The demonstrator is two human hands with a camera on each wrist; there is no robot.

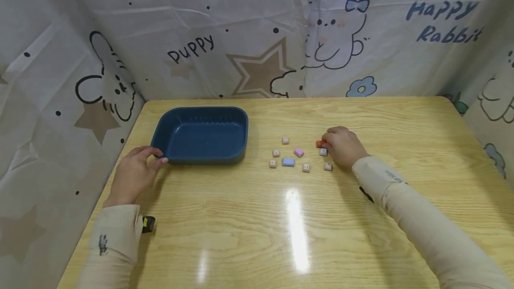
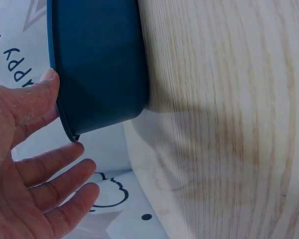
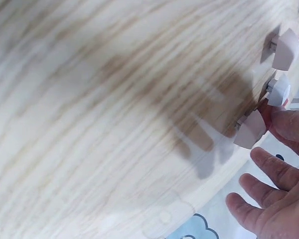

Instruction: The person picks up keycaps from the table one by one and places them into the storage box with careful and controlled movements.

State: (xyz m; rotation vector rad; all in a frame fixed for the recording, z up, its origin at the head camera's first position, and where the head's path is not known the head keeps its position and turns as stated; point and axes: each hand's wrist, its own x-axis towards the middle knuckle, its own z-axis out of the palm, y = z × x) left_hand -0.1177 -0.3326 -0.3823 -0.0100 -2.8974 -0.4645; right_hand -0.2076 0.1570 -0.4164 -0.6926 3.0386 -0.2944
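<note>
My left hand (image 1: 134, 173) pinches the near left corner rim of a dark blue rectangular tub (image 1: 206, 161), its thumb and index finger on the rim and the other fingers spread below in the left wrist view. The tub shows a bare bottom. To the right, my right hand (image 1: 344, 146) pinches a red keycap (image 1: 319, 144) at the far side of a loose group. A pale white-blue keycap (image 1: 323, 151) lies just in front of those fingertips, and a beige keycap (image 1: 328, 167) sits nearer. In the right wrist view the red keycap is mostly hidden behind other keycaps.
Between tub and right hand lie a blue wide keycap (image 1: 288, 162), a pink one (image 1: 299, 152) and several beige keycaps, one of them at the back (image 1: 285, 140). The wooden table (image 1: 225, 217) meets printed cloth walls (image 1: 192, 17) behind and at both sides.
</note>
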